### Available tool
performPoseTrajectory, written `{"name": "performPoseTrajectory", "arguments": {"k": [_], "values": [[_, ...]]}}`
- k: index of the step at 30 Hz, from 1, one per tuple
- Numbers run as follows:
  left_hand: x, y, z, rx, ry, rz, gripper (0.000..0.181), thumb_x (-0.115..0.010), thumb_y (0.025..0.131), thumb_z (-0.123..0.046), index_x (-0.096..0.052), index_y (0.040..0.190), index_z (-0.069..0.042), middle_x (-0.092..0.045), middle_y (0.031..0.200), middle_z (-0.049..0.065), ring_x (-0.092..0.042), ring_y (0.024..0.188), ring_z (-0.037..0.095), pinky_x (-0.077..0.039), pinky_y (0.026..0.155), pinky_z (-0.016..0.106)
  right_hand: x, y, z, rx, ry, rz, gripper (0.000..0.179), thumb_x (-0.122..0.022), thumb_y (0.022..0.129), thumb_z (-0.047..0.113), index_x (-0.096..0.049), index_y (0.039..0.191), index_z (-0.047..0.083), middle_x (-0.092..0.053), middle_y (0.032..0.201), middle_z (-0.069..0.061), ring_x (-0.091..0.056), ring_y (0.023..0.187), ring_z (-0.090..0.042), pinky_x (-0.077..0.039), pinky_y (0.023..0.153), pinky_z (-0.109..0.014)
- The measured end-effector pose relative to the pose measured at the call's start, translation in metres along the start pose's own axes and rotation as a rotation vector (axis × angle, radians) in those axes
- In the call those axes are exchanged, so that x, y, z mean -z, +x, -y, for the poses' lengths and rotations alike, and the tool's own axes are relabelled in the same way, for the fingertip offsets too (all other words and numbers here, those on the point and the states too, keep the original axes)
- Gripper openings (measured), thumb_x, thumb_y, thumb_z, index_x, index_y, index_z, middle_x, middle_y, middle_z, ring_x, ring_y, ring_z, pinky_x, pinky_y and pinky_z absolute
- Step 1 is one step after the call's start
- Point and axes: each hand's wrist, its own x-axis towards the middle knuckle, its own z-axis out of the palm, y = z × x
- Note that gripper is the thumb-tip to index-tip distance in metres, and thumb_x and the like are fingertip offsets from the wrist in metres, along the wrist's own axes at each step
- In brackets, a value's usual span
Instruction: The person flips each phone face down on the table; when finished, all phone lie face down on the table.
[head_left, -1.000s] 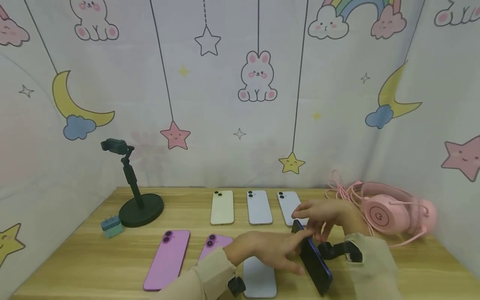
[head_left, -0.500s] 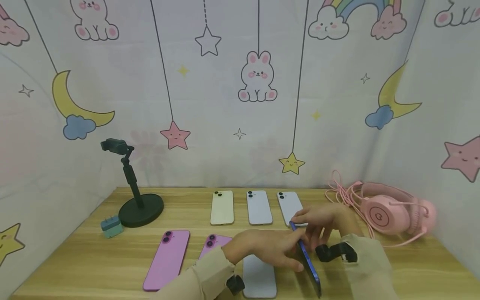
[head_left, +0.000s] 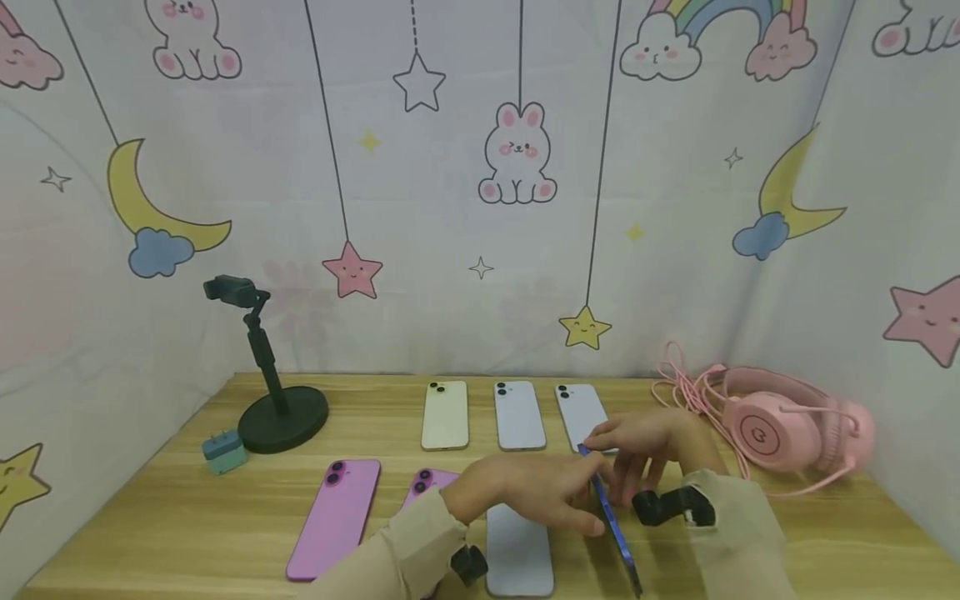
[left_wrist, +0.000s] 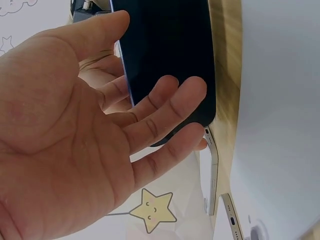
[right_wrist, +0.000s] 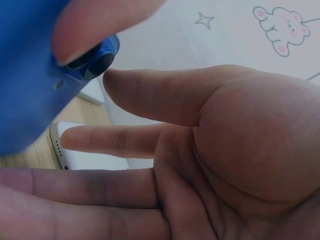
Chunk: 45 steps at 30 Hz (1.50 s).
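Observation:
A blue smartphone point(head_left: 618, 529) stands on its long edge, tilted nearly edge-on in the head view. My left hand point(head_left: 543, 493) holds its far part from the left, the index finger reaching over the upper edge. The left wrist view shows the phone's dark screen point(left_wrist: 172, 55) behind the spread fingers. Across the phone, my right hand point(head_left: 652, 446) touches the far end with a fingertip, other fingers pointing down. In the right wrist view its thumb lies beside the phone's camera bump point(right_wrist: 97, 62), and its fingers are extended. A finger from the other hand overlaps that bump.
A yellow phone point(head_left: 445, 417) and two white phones, one at centre point(head_left: 520, 417), line the back. Left of the hands lie a pink phone point(head_left: 336, 517), a second one partly covered, and a pale phone point(head_left: 517, 554). A black stand point(head_left: 283, 421), charger point(head_left: 225, 452) and pink headphones point(head_left: 780, 429) flank them.
The blue phone has turned from showing its dark screen to standing nearly edge-on, its near end shifting left. My right hand has come slightly lower; the left hand stays in place.

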Motion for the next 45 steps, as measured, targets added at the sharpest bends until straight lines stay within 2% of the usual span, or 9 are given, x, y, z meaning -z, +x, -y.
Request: {"name": "performPoseTrajectory", "arguments": {"k": [8,14,18,25,34,40,45], "values": [[0.0011,-0.0020,0.0014,0.016,0.007,0.019,0.056,-0.064,0.100,-0.031,-0.034,0.141,-0.010,-0.052,0.116,-0.004,-0.052,0.101,0.004,-0.041,0.087,0.015,0.0012,0.0006,-0.0001,-0.010,-0.011,0.013,0.054,-0.052,0.103,0.040,-0.045,0.145,0.006,-0.074,0.084,-0.018,-0.074,0.074,-0.029,-0.057,0.067,-0.040],[0.0002,-0.0015,0.0018,0.034,0.009,0.036,0.057,-0.065,0.099,-0.031,-0.035,0.142,-0.009,-0.055,0.121,-0.002,-0.054,0.101,0.002,-0.043,0.087,0.015,0.0021,0.0011,-0.0010,-0.014,-0.024,0.012,0.045,-0.052,0.103,0.041,-0.054,0.136,0.011,-0.075,0.084,-0.017,-0.074,0.074,-0.028,-0.057,0.066,-0.040],[-0.0004,-0.0013,0.0023,0.040,0.026,0.047,0.059,-0.066,0.099,-0.030,-0.034,0.144,-0.009,-0.056,0.125,0.000,-0.054,0.105,0.002,-0.043,0.090,0.016,0.0018,0.0013,-0.0018,-0.019,-0.032,0.007,0.045,-0.053,0.103,0.041,-0.054,0.137,0.012,-0.075,0.084,-0.017,-0.073,0.074,-0.027,-0.057,0.066,-0.040],[-0.0009,-0.0037,0.0020,0.103,0.082,0.111,0.066,-0.068,0.097,-0.030,-0.032,0.148,-0.010,-0.060,0.097,-0.005,-0.056,0.089,0.002,-0.044,0.081,0.017,0.0013,0.0010,-0.0026,-0.023,-0.021,0.003,0.047,-0.053,0.102,0.041,-0.052,0.139,0.012,-0.074,0.084,-0.017,-0.073,0.075,-0.028,-0.058,0.066,-0.041],[-0.0033,-0.0049,0.0001,0.164,0.072,0.177,0.064,-0.063,0.099,-0.036,-0.031,0.150,-0.014,-0.065,0.099,-0.004,-0.059,0.091,0.001,-0.045,0.082,0.018,0.0012,0.0005,-0.0016,-0.022,-0.032,-0.013,0.046,-0.056,0.101,0.042,-0.054,0.136,0.013,-0.074,0.082,-0.017,-0.073,0.073,-0.027,-0.057,0.066,-0.041],[-0.0034,-0.0018,0.0003,0.127,0.030,0.160,0.061,-0.060,0.101,-0.036,-0.032,0.150,-0.012,-0.064,0.096,-0.006,-0.058,0.091,0.001,-0.045,0.085,0.018,-0.0004,0.0018,-0.0026,0.004,-0.004,-0.007,0.047,-0.056,0.101,0.041,-0.053,0.138,0.012,-0.074,0.083,-0.018,-0.073,0.073,-0.028,-0.057,0.064,-0.040],[-0.0034,-0.0020,0.0012,0.151,0.106,0.148,0.059,-0.060,0.100,-0.040,-0.038,0.147,-0.013,-0.065,0.102,-0.006,-0.058,0.098,0.001,-0.044,0.091,0.020,0.0000,0.0012,-0.0015,-0.006,0.004,-0.002,0.048,-0.057,0.101,0.041,-0.052,0.139,0.012,-0.074,0.083,-0.019,-0.073,0.073,-0.029,-0.057,0.066,-0.041]]}}
